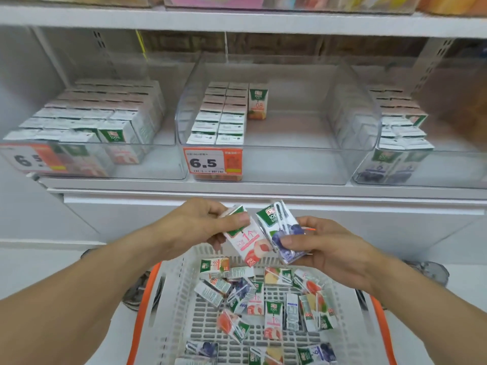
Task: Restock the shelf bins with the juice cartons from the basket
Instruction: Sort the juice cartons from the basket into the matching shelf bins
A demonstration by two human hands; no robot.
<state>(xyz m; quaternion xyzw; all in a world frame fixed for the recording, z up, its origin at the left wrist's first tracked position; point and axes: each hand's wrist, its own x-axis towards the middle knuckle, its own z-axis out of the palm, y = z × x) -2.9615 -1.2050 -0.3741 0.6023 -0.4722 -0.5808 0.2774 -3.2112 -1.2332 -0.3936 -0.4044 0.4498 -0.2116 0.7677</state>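
Because the cartons in the basket (168,299) lie jumbled, flavours mixed, I have one in each hand so I can read the fronts before choosing a bin. My left hand (203,222) grips the peach carton (249,243), thumb across its upper face and fingers curled behind, tilted so the pink fruit print faces me. My right hand (324,246) grips the blueberry carton (283,233) from the right, thumb pressed on its lower front, straw side up. The two cartons touch along their inner edges above the basket's far rim, below the shelf. I hold them at this height, I judge, because the bins are just ahead and each flavour has its own: the left bin (147,154) shows pink-fronted packs and is nearly full, the right bin (374,164) shows dark berry fronts, and the middle bin (290,164) holds two rows and one orange-fronted carton (257,104) standing alone, with much bare floor. Plenty of loose cartons (271,306) remain in the basket, so the restocking looks far from done.
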